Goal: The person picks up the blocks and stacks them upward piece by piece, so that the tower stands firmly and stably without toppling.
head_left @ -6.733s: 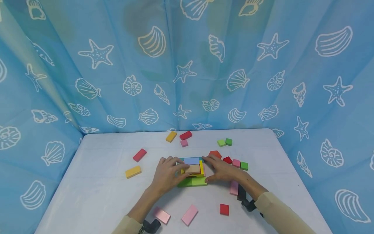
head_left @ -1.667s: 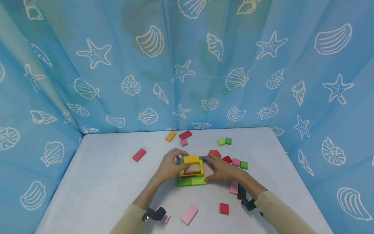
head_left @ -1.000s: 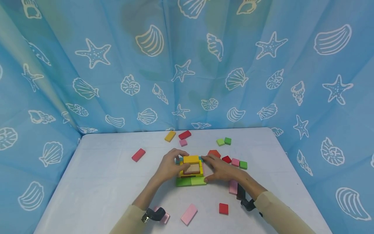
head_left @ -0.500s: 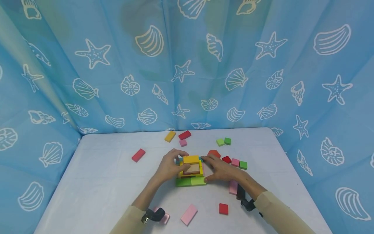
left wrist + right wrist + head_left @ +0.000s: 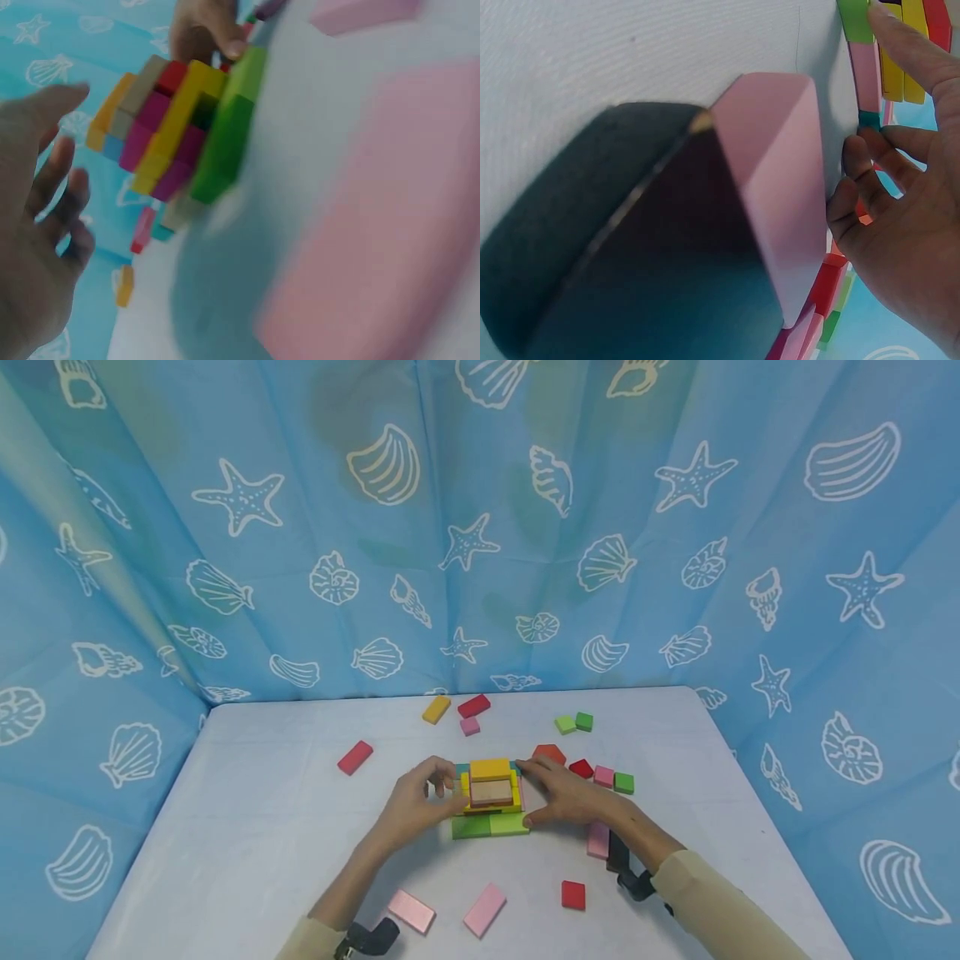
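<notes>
A stepped stack of coloured blocks stands mid-table, with a light green block at its front base and an orange-yellow block on top beside a tan block. My left hand is at the stack's left side, fingers loosely bent, holding nothing; the left wrist view shows a gap between this hand and the blocks. My right hand rests against the stack's right side, thumb at the light green block and fingers near the back corner.
Two pink blocks and a red block lie in front. To the right are a pink block, a dark block and several small ones. More blocks, including a red one, lie left and behind.
The orange-yellow block from the left of the table now sits on top of the stack. My left hand has let go and moved left, away from the stack. My right hand has stayed in place.
</notes>
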`<state>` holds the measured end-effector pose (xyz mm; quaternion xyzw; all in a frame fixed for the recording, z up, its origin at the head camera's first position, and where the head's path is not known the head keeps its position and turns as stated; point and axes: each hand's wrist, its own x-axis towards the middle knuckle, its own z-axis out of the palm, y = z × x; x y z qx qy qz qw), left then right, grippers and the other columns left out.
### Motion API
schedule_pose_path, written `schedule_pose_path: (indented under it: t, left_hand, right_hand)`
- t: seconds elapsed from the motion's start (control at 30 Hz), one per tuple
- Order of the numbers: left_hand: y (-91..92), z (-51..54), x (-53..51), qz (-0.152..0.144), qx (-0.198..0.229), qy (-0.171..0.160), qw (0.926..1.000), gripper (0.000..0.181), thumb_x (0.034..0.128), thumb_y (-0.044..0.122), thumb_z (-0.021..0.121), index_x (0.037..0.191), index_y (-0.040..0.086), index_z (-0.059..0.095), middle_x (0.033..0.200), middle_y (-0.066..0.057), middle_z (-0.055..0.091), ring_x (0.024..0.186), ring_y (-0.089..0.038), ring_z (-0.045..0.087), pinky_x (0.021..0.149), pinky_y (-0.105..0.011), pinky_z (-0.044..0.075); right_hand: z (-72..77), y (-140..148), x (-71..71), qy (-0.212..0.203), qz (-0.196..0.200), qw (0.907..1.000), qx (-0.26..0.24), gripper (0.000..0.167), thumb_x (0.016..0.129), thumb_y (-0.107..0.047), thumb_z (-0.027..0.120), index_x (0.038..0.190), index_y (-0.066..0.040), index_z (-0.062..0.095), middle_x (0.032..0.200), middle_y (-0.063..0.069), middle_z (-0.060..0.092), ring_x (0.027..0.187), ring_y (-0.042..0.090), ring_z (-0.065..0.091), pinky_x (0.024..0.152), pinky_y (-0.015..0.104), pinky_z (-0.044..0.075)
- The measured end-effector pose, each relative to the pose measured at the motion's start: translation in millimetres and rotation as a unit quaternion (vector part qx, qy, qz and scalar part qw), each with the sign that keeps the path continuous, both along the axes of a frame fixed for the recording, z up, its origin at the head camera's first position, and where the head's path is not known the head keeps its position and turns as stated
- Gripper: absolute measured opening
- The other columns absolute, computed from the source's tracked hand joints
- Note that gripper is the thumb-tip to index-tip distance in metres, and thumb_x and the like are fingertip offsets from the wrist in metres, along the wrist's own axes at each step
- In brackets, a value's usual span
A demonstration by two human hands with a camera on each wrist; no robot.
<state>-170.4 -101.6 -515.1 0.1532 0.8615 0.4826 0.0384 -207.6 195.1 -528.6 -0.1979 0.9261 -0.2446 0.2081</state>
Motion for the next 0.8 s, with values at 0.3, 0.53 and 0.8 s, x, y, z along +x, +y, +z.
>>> schedule_pose_path:
  t: [0.3,0.53,0.8]
  left_hand:
    - [-11.7,-23.2,33.9,-0.197,-0.091,-0.065,0.9739,0.042,0.0844,0.045,0.079,0.122,0.033,0.065,0.105,0.015,0.064,0.099,-0.007,0.056,0.091,-0.033,0.048]
    - [-4.1,-28.4,48.6,-0.291,-0.194,-0.001,0.9369,0.065,0.0771,0.066,0.075,0.135,0.043,0.056,0.121,0.023,0.056,0.118,-0.003,0.048,0.102,-0.038,0.042]
    - [5.4,-26.7,53.3,-0.331,-0.23,0.062,0.9129,0.064,0.0782,0.066,0.075,0.134,0.041,0.058,0.116,0.019,0.055,0.11,-0.002,0.046,0.09,-0.025,0.04]
  right_hand:
    - [-0.4,-1,-1.2,-0.008,0.001,1.0,-0.002,0.102,0.072,-0.046,0.088,0.157,-0.032,0.033,0.16,0.002,0.033,0.147,0.028,0.032,0.102,0.056,0.047]
    - [-2.8,-1,-2.1,0.001,0.006,1.0,0.002,0.103,0.072,-0.046,0.088,0.157,-0.03,0.033,0.16,0.003,0.034,0.147,0.029,0.032,0.102,0.057,0.047]
    - [-0.4,-1,-0.6,0.005,0.006,1.0,0.001,0.103,0.072,-0.043,0.089,0.157,-0.03,0.033,0.16,0.003,0.033,0.147,0.029,0.032,0.102,0.058,0.047]
